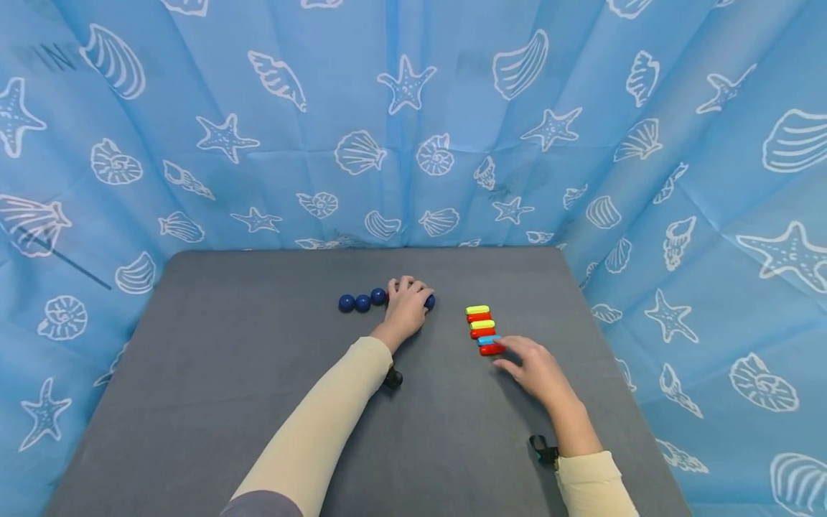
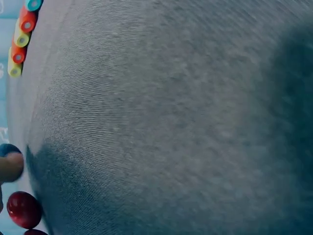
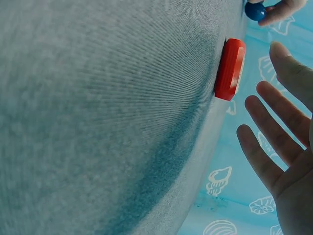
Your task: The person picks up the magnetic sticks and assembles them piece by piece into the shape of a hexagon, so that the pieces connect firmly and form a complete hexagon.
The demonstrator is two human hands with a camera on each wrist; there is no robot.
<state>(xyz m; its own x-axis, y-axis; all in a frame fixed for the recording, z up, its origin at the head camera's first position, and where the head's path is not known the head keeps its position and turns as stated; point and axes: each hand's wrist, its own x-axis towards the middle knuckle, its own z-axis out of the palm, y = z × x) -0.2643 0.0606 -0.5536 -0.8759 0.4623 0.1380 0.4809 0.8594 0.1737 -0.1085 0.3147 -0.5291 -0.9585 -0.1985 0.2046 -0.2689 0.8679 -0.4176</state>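
My left hand point(image 1: 407, 305) reaches over a row of balls at the far middle of the table. Its thumb and fingers pinch a dark blue ball point(image 1: 430, 302) at the right end, also visible in the right wrist view as a blue ball point(image 3: 254, 11). A dark red ball point(image 2: 24, 209) lies beside it, hidden under the hand in the head view. Fingers extended and holding nothing, my right hand point(image 1: 533, 366) hovers at the near end of a column of short faceted cylinders. There, a red cylinder point(image 1: 491, 350) lies beside a light blue cylinder point(image 1: 487, 340), partly covered by a fingertip.
Further dark blue balls point(image 1: 363, 303) continue the row leftward. Yellow cylinders point(image 1: 477, 310) alternate with red ones point(image 1: 482, 333) up the column. Everything lies on a grey table point(image 1: 213, 373), with a blue shell-patterned curtain point(image 1: 452, 86) behind and along the sides.
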